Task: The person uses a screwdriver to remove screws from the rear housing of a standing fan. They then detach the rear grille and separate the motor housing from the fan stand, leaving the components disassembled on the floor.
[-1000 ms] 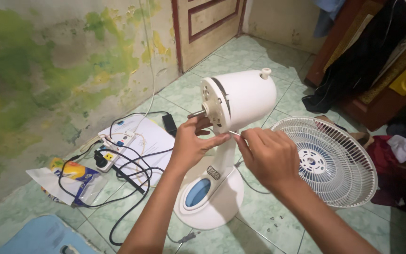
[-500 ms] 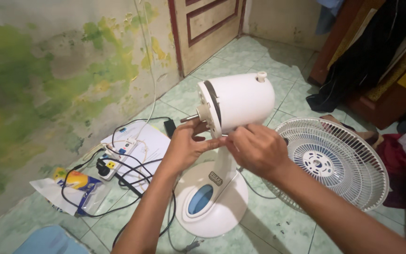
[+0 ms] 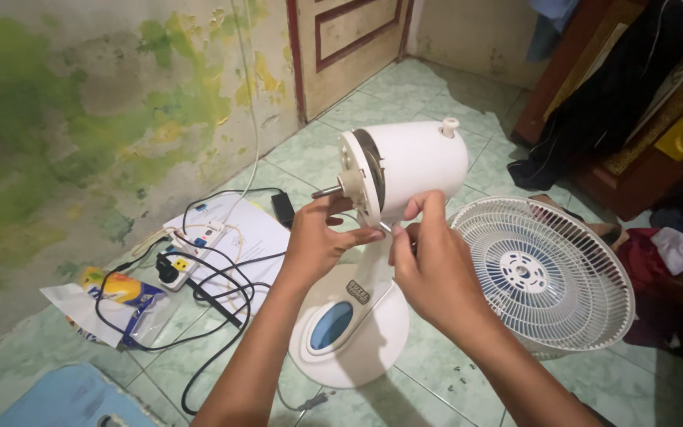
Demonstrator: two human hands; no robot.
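Fan motor head (image 3: 413, 170) sits on its white stand on the green tiled floor (image 3: 436, 87). My left hand (image 3: 322, 241) presses under its front plate. My right hand (image 3: 428, 265) pinches a thin screwdriver (image 3: 387, 228) there. I should keep the tip straight and turn slowly.

- I see a crinkled yellow-and-blue plastic packet (image 3: 120, 304) lying on the floor tiles near the wall.
- A small dark rectangular label (image 3: 358, 291) sits on the fan's white stand.
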